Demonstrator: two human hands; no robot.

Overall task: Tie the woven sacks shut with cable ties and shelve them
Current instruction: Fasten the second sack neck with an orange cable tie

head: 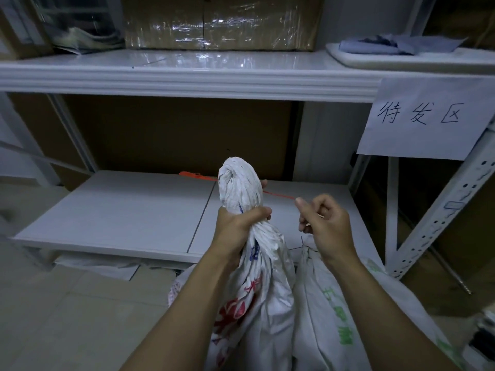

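Head view: left hand point(242, 220) is clenched round the neck of the sack point(238, 183). The twisted top sticks up above the fist; the body, red print, hangs below it. Red tie point(280, 196) runs behind the sack's top, just above the fist. One end shows left of the sack, the other comes out on the right and reaches the right hand point(325, 223). Right hand is just right of the sack, fingers curled, thumb and forefinger pinching that tie end. Tie not yet closed into a loop; can't tell whether its left end touches anything. Second sack point(334, 303), green print, leans against the sack's right side, under the right forearm. Shelf point(120, 210), white board, is behind the sack, about level with the fist. Both sacks are in front of it, not on it. Upper shelf point(187, 79) is above the sack and carries a film-wrapped box point(222, 20) straight above, plus a white tray point(401, 60) with blue cloth up and right. Paper sign point(428, 116), handwritten characters, hangs from the upper shelf's edge, up-right of the sack. Perforated post point(442, 218) is well right of the sack.
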